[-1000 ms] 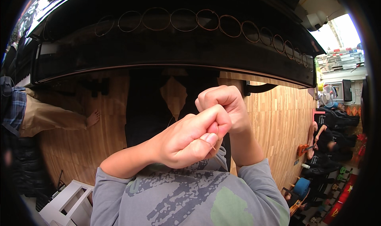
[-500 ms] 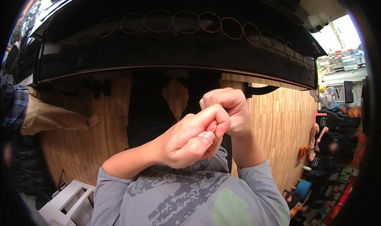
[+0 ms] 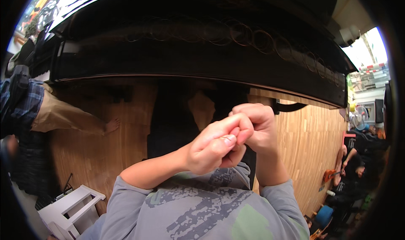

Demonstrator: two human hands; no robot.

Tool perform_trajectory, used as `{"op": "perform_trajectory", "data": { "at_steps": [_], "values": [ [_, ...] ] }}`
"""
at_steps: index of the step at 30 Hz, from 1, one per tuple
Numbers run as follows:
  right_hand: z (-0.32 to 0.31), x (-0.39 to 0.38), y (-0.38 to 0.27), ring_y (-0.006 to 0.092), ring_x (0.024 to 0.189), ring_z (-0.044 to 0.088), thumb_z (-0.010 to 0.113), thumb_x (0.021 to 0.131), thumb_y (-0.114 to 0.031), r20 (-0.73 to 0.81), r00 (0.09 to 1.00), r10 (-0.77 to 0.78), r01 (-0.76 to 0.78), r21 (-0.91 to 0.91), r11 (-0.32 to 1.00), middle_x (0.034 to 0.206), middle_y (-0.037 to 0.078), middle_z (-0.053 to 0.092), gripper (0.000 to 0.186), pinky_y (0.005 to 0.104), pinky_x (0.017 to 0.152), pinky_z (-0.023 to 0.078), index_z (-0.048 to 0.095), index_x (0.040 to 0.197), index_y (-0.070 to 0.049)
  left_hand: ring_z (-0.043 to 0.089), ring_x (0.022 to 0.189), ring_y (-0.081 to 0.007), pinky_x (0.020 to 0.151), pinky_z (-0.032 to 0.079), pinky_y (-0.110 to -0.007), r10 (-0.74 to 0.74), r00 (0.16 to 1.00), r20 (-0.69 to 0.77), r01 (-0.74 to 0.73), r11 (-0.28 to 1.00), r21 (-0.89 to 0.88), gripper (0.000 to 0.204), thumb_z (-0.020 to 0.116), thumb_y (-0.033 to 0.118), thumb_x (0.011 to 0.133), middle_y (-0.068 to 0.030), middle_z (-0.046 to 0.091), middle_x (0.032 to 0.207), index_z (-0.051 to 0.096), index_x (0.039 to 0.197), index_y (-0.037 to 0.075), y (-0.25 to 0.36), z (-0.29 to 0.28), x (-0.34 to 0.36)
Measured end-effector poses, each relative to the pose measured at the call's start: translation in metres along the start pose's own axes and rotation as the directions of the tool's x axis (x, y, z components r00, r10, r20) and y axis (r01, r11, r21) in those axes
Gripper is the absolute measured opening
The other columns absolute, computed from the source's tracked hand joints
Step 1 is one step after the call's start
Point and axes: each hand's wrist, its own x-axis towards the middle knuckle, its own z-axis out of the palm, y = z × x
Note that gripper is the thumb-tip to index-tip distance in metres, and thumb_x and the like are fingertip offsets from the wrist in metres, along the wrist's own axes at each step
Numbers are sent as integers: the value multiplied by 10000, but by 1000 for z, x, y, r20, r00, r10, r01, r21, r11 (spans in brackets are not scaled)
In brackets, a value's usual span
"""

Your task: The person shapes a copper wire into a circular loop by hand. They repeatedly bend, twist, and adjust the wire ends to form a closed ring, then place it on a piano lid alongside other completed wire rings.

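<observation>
My left hand (image 3: 213, 149) is closed, with its thumb pressed against the curled fingers. A short bit of thin brass-coloured wire (image 3: 224, 137) shows at the thumb tip, and the rest of it is hidden in the grip. Right against it, slightly farther and to the right, my right hand (image 3: 260, 126) is curled into a fist. Its fingers touch or overlap those of the left hand, and what they hold is hidden. Beyond both hands, a row of several thin wire coils (image 3: 263, 41) lies on a black piano (image 3: 190, 63); the coils look blurred.
At the left, a person in tan trousers (image 3: 69, 115) is by the piano. A white stool (image 3: 71, 210) stands at the lower left on the wooden floor (image 3: 303, 155). People in dark clothes, one with a small orange guitar (image 3: 330, 174), are at the right, near a fan (image 3: 359, 117).
The view has tilted and shifted, so everything appears lower and farther right, and the coils have blurred. Both hands stay clasped together, with the left fingers slightly re-angled around the wire.
</observation>
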Motion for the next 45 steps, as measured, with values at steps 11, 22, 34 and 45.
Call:
{"op": "perform_trajectory", "data": {
  "at_steps": [11,22,34,45],
  "values": [
    [14,6,-5,111,507,395,758,692,-122,-137,980,-142,89,-335,938,544,17,416,268,278,462,277,529,610,-10,303,382,-43,397,225,-199,108,994,-7,-108,994,26,277,375,326,945,21,378,499,421,900,57,7,-6,-3],
    [24,13,4,92,533,385,737,746,-141,-104,993,-50,36,-130,991,562,3,424,277,267,477,276,532,618,-5,320,388,-49,412,257,-201,179,983,-44,-177,983,44,288,383,331,927,4,399,500,434,915,48,9,-10,-14],
    [21,20,6,91,534,376,716,718,-47,-30,998,-61,56,-155,986,573,5,422,216,262,475,273,526,624,-3,370,381,-52,390,283,-197,157,984,-84,-153,987,57,218,364,238,902,15,416,524,441,885,35,18,-12,-15],
    [20,27,4,89,535,361,689,726,-19,-13,1000,-17,15,-156,988,552,5,381,261,277,474,262,476,576,-16,344,376,-64,386,247,-212,69,988,-139,-63,997,44,395,460,419,897,-9,406,492,476,896,25,17,-18,-15]
  ]
}}
